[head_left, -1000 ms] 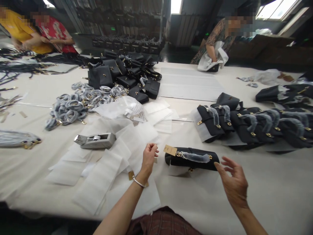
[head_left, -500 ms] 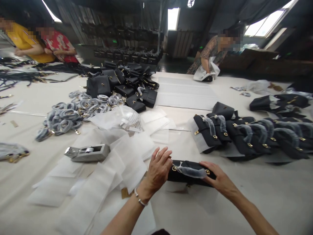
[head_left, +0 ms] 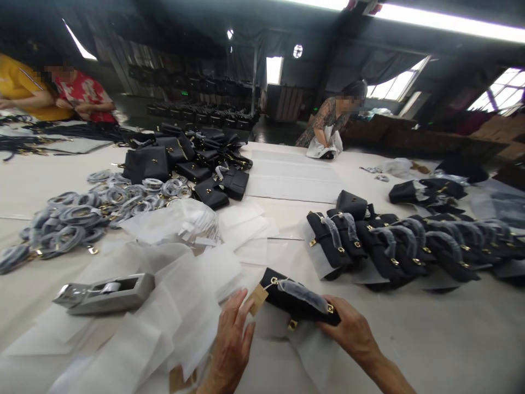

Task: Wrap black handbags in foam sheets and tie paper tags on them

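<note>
A small black handbag (head_left: 287, 302) with gold hardware, a wrapped handle and a tan tag lies tilted on the white table (head_left: 443, 334) in front of me. My right hand (head_left: 348, 331) grips its right end, fingers curled around it. My left hand (head_left: 232, 345) rests with fingers stretched out on the white foam sheets (head_left: 180, 317) just left of the bag, near the tag.
A grey tape dispenser (head_left: 104, 291) sits at the left. Coiled wrapped straps (head_left: 77, 213) and a pile of black bags (head_left: 192, 164) lie beyond. A row of wrapped black bags (head_left: 389, 246) lines the right. Other people work at the far edges.
The bag has shifted left and tilted, its tag now showing. My left hand came off the bag onto the foam sheets. The view has risen and both hands sit lower in frame.
</note>
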`<state>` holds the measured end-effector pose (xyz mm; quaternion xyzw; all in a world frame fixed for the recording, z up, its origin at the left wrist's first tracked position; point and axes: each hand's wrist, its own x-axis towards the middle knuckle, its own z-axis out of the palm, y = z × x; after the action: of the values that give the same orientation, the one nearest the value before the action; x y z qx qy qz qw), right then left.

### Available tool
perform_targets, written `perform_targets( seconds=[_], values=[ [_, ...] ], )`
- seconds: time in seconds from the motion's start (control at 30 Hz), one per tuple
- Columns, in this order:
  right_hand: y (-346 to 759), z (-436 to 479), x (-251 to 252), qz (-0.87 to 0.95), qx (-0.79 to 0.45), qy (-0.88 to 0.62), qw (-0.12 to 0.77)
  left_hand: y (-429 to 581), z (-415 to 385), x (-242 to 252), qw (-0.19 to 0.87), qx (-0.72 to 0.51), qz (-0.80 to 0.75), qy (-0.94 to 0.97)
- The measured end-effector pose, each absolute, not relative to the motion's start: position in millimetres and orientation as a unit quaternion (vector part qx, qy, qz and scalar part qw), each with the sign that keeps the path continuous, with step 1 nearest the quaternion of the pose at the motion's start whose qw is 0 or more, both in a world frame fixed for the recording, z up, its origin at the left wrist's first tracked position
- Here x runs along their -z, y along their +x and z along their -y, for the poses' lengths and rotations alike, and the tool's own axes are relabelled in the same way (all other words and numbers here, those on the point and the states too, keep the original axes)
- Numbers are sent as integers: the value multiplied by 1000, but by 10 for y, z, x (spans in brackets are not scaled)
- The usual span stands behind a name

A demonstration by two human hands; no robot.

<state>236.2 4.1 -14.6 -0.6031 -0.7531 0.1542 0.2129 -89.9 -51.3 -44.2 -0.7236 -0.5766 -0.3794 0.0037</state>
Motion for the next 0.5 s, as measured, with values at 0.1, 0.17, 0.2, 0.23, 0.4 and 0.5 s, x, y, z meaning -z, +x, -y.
perform_targets(
  seconds=[0.1,0.17,0.2,0.23,0.4,0.5],
  values=[
    [2356,-358,136,679,-90,-691,231,-976,639,622,30,363,568,-738],
    [2297,-599,88,612,-72,-757,217,-988,665,720,44,352,554,-753],
    [2248,-713,63,588,-71,-779,204,-983,662,760,51,348,544,-762],
    [2189,-817,42,579,-73,-790,190,-974,652,797,58,343,534,-771],
    [1907,-1096,74,603,-60,-785,128,-962,564,1056,81,331,482,-807],
    [1883,-1093,117,606,-51,-784,127,-929,560,1289,58,333,480,-809]
  ],
)
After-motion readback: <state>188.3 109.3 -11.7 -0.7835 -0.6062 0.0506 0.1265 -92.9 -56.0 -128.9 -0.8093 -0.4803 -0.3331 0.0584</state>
